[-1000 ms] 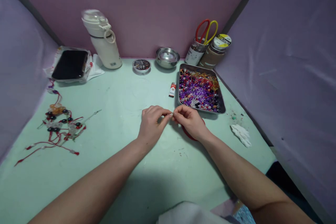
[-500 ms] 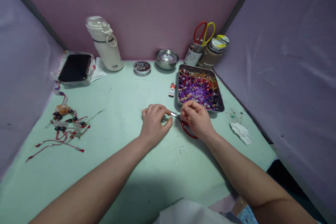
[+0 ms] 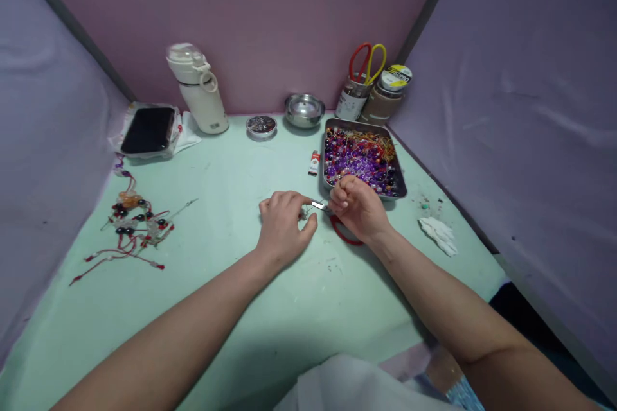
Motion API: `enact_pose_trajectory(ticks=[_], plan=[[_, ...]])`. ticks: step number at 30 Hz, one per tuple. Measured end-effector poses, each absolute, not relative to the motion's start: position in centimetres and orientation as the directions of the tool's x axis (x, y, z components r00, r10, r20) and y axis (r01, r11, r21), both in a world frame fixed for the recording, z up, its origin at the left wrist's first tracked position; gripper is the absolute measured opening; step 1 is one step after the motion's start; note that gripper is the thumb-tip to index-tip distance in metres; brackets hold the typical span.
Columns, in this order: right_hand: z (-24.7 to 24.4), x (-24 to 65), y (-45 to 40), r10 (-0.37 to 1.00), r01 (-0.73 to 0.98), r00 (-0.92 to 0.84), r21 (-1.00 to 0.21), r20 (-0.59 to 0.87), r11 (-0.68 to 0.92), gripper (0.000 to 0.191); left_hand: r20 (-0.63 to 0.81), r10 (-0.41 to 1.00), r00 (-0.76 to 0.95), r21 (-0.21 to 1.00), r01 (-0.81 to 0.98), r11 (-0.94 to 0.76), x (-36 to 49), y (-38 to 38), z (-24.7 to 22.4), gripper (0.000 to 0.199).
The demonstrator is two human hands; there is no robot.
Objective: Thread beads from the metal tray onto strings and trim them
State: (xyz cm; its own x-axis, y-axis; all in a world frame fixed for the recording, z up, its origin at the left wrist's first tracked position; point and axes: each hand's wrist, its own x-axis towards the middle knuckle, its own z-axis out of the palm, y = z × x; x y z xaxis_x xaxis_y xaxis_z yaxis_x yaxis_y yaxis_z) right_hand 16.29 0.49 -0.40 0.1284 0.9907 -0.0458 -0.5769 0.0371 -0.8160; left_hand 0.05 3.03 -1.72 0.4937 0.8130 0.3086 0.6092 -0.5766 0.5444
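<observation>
My left hand (image 3: 284,223) rests on the green tabletop, its thumb spread away from its fingers. Partly under it lies a small beaded piece (image 3: 303,212); most of that is hidden by the hand. Just to the right my right hand (image 3: 361,209) is raised a little, fingers curled inward and pinched. Whatever sits in that pinch is too small to make out. Scissors (image 3: 319,205) with red handles lie between and below the hands, the blades pointing at my left fingertips and the handles partly covered by my right hand.
A metal tray (image 3: 403,194) of beads and cords stands behind my right hand, beside a lighter (image 3: 313,163). Farther back are a steel bowl (image 3: 304,112), a round spool (image 3: 261,128), jars (image 3: 351,103) and a bottle (image 3: 202,96). Beaded strings (image 3: 130,221) lie left, a crumpled white glove-like cloth (image 3: 438,235) right.
My left thumb and index finger have parted from their pinch. My right hand has risen slightly and its fingers have curled in more. The camera view has shifted a little.
</observation>
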Motion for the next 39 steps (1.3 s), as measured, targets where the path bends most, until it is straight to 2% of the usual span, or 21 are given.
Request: enact_pose_trajectory(ticks=[5,8,10,12,15,19,22,25,30,34,39], plan=[[-0.7,16.6,0.7,0.993,-0.576,0.119,-0.816,-0.022,0.051,0.014,0.333,0.805,0.490,0.545,0.597,-0.589,0.1,3.3,-1.9,0.013],[-0.8,16.5,0.7,0.985,-0.497,0.170,-0.865,-0.022,0.067,0.012,0.324,0.814,0.482,0.580,0.579,-0.574,0.0,3.5,-2.0,0.012],[-0.7,16.5,0.5,0.961,-0.338,0.277,-0.933,0.025,0.122,0.012,0.308,0.828,0.468,0.617,0.564,-0.548,-0.1,3.5,-1.9,0.011],[-0.5,16.5,0.1,0.916,-0.120,0.376,-0.973,0.139,0.196,0.017,0.286,0.845,0.452,0.652,0.555,-0.517,-0.3,3.4,-1.8,0.010],[-0.2,16.6,-0.5,0.860,0.104,0.410,-0.952,0.305,0.288,0.019,0.265,0.857,0.443,0.670,0.554,-0.494,-0.4,3.3,-1.6,0.009],[-0.3,16.6,-0.8,0.896,0.320,0.215,-0.895,0.388,0.311,0.019,0.260,0.843,0.470,0.650,0.560,-0.513,-0.4,3.5,-1.4,0.009],[-1.0,16.6,-0.7,0.917,0.543,0.000,-0.770,0.399,0.335,0.020,0.265,0.827,0.496,0.639,0.552,-0.536,-0.3,3.8,-1.3,0.009],[-1.8,16.7,-0.4,0.923,0.686,-0.129,-0.640,0.362,0.346,0.021,0.279,0.813,0.511,0.634,0.538,-0.555,-0.3,3.9,-1.5,0.010],[-2.5,16.8,0.0,0.914,0.777,-0.192,-0.513,0.358,0.364,0.014,0.305,0.805,0.509,0.639,0.518,-0.569,-0.3,3.5,-2.2,0.009],[-2.6,16.4,-0.1,0.879,0.750,-0.150,-0.528,0.453,0.400,0.016,0.314,0.805,0.503,0.623,0.531,-0.574,-0.4,3.3,-2.6,0.009],[-2.8,15.4,-0.3,0.793,0.648,-0.120,-0.559,0.597,0.518,0.018,0.294,0.814,0.501,0.640,0.530,-0.557,-0.6,3.2,-2.8,0.008]])
